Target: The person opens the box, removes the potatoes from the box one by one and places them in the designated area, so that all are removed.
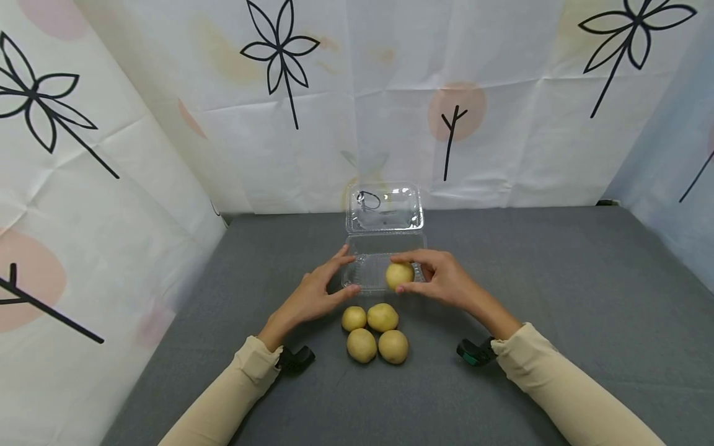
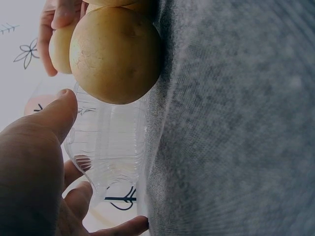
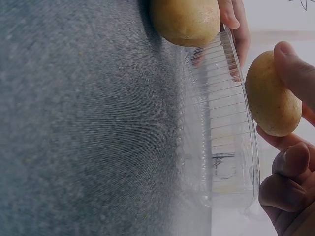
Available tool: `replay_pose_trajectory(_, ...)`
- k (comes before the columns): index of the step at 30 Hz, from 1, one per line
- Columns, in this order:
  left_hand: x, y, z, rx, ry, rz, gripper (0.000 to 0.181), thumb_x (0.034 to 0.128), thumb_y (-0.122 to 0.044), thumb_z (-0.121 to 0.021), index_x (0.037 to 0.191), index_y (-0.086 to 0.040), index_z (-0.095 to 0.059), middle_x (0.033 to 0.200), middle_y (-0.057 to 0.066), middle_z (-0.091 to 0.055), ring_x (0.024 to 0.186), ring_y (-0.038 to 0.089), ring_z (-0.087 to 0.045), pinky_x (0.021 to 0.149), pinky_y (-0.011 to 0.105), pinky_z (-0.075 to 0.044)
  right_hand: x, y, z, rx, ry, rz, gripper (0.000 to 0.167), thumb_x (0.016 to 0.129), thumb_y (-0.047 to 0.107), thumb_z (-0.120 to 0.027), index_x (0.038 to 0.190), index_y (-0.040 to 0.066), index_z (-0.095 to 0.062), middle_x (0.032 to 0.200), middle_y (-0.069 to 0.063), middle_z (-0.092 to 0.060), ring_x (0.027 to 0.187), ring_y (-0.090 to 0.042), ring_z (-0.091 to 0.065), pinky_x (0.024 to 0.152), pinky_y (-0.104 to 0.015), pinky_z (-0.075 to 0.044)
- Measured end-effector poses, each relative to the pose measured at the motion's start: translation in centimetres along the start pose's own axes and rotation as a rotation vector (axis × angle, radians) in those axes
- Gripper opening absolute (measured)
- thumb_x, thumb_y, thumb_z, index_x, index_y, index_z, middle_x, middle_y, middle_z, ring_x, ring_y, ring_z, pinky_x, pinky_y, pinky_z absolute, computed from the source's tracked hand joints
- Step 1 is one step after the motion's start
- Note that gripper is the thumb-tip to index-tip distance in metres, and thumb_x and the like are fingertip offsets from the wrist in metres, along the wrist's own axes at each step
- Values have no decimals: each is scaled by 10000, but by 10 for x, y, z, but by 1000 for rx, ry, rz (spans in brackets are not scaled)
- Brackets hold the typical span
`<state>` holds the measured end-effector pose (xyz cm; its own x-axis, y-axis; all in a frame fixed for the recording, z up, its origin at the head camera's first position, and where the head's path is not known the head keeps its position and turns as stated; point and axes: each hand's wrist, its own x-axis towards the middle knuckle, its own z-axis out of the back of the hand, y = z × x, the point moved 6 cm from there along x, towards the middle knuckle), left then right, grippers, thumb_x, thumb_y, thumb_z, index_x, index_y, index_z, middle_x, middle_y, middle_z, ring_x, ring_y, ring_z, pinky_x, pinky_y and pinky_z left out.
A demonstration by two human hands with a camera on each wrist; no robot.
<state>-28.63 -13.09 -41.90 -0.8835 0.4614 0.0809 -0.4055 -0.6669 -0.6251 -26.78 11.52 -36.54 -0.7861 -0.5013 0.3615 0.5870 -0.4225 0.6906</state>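
A clear plastic clamshell container [image 1: 365, 272] stands on the grey table with its lid raised at the back. My right hand [image 1: 446, 280] pinches a potato [image 1: 399, 275] between thumb and fingers, over the right part of the container's base; the right wrist view shows this potato [image 3: 272, 96] at the rim level, above the tray wall. At the container's left side my left hand [image 1: 315, 296] touches the wall with fingers and thumb spread. Several more potatoes [image 1: 382, 317] lie in a cluster on the table in front of the container; one [image 2: 115, 55] looms close in the left wrist view.
A grey cloth covers the table [image 1: 530, 279]. Behind it hangs a white curtain [image 1: 390, 111] with flower and twig prints, which also closes off the left and right sides. Dark straps with small devices [image 1: 295, 359] sit on both wrists.
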Motion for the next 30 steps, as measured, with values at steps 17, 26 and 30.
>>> replay_pose_trajectory(17,0,-1,0,7,0,7,701,980,-572,-605,1586,-308,-372,1715,-140,-116,1557,335,-259,1124,818,-121,-14,2,1,-5,-20,59,524,773,169,-893,1263,95,-722,685,46,-518,516,-4,-355,483,-199,-340)
replay_pose_trajectory(26,0,-2,0,4,1,4,703,983,-563,-606,1589,-294,-369,1718,-127,-118,1560,337,-250,1118,827,-105,-23,2,5,82,-18,104,505,776,113,-885,1252,85,-720,768,11,-602,503,-8,-344,449,-204,-324)
replay_pose_trajectory(30,0,-2,0,5,1,5,707,982,-561,-609,1589,-287,-370,1719,-122,-119,1560,339,-249,1121,824,-108,-26,3,7,101,-14,133,501,769,107,-887,1242,87,-723,678,-6,-505,495,-13,-331,439,-195,-309)
